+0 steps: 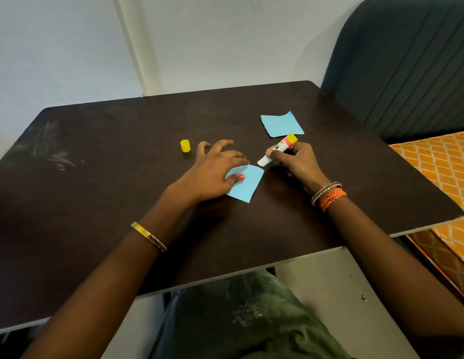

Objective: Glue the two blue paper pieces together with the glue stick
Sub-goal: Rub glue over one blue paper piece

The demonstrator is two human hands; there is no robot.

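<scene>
A small blue paper piece (pixel 247 183) lies flat on the dark table (pixel 122 203) in front of me. My left hand (pixel 215 169) rests on its left part, thumb pressing it down and fingers spread. My right hand (pixel 297 160) grips the uncapped glue stick (pixel 278 149), whose white tip points down-left just above the paper's upper right corner. The second blue paper piece (pixel 282 124) lies further back, to the right. The yellow glue cap (pixel 185 146) stands upright left of my left hand.
A dark green chair back (pixel 407 60) stands behind the table's right corner. An orange patterned surface (pixel 443 172) lies to the right of the table. The white wall (pixel 70 47) is behind the table.
</scene>
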